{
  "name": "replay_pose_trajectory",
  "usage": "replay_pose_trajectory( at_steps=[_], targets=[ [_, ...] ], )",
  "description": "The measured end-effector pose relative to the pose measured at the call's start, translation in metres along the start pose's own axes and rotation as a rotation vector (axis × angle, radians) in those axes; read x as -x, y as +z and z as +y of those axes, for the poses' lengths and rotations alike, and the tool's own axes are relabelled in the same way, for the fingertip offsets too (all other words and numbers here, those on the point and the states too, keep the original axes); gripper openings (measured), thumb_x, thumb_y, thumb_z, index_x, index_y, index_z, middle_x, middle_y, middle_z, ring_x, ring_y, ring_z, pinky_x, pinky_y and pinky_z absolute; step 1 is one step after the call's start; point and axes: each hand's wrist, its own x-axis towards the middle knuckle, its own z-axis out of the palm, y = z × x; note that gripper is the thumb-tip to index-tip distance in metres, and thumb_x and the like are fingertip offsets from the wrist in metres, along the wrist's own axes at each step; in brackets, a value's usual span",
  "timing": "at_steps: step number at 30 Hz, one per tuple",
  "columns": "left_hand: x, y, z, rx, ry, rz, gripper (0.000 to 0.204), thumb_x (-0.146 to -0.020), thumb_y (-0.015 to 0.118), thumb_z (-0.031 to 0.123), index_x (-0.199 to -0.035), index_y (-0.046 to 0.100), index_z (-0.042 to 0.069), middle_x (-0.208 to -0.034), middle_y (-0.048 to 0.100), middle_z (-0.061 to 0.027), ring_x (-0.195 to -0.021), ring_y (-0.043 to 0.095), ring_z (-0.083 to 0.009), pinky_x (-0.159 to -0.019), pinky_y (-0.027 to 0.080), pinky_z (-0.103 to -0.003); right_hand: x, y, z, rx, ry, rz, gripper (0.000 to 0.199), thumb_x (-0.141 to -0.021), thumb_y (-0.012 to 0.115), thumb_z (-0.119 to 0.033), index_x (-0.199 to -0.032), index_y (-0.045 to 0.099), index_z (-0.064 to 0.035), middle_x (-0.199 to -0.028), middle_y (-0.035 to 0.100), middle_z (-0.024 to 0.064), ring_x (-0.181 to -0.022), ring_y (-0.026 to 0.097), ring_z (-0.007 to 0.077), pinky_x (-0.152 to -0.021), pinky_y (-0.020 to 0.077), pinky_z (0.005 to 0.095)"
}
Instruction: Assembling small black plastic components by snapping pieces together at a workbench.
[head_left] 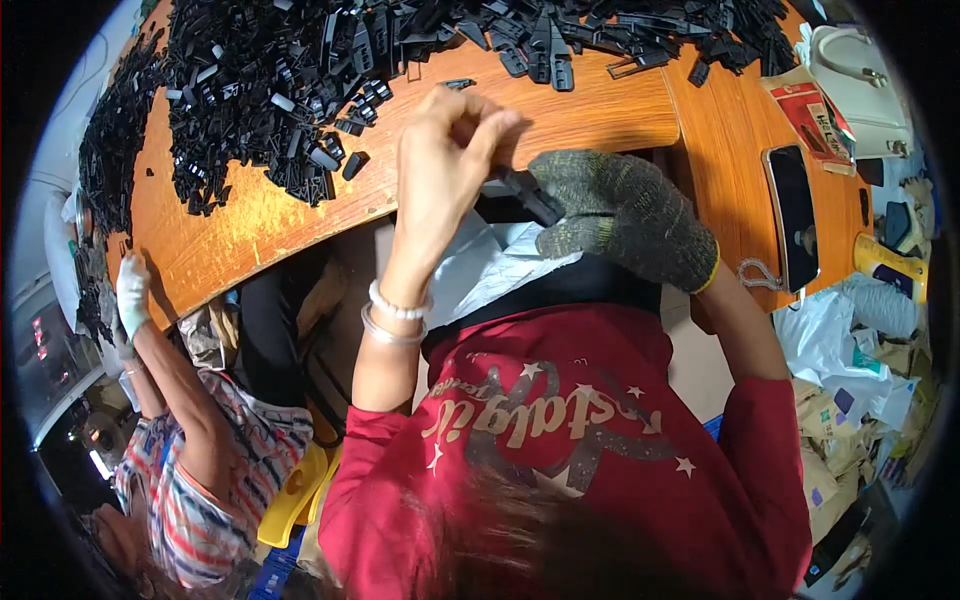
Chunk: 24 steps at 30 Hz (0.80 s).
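Just off the near edge of the wooden tabletop point(235, 250), the gloved right hand point(630, 205) is clamped on a black plastic part point(538, 200). Beside it the bare left hand point(438, 150) curls, thumb toward fingers; blur hides any grip. A phone point(793, 225) lies by the right edge; black pieces point(265, 110) heap toward the far edge.

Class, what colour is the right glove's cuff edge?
The cuff edge is yellow, best seen in the head view.
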Motion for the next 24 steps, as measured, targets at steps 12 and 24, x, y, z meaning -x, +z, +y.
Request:
replay_pose_trajectory(
  at_steps=[12,24],
  targets=[
    [-0.028,0.04,-0.001,-0.042,0.052,0.115,0.024,-0.077,0.074,0.017,-0.083,0.064,-0.004,-0.066,0.063,-0.0126,-0.057,0.062,-0.0232,-0.054,0.048,-0.035,-0.006,-0.003,0.005,-0.432,0.35,0.259,0.034,-0.092,0.062,-0.016,-0.123,0.06,-0.0021,-0.111,0.065,0.0052,-0.086,0.063,0.0086,-0.067,0.0518,0.0225],
    [-0.018,-0.009,-0.015,-0.361,0.269,0.132,0.009,-0.081,0.066,0.004,-0.087,0.064,-0.002,-0.09,0.058,-0.0156,-0.075,0.063,-0.0312,-0.064,0.05,-0.038,-0.027,0.002,0.029,0.314,-0.169,0.354,0.032,-0.082,0.06,-0.014,-0.115,0.063,-0.0138,-0.121,0.059,0.0118,-0.105,0.06,0.0309,-0.086,0.0493,0.0426]
  ],
)
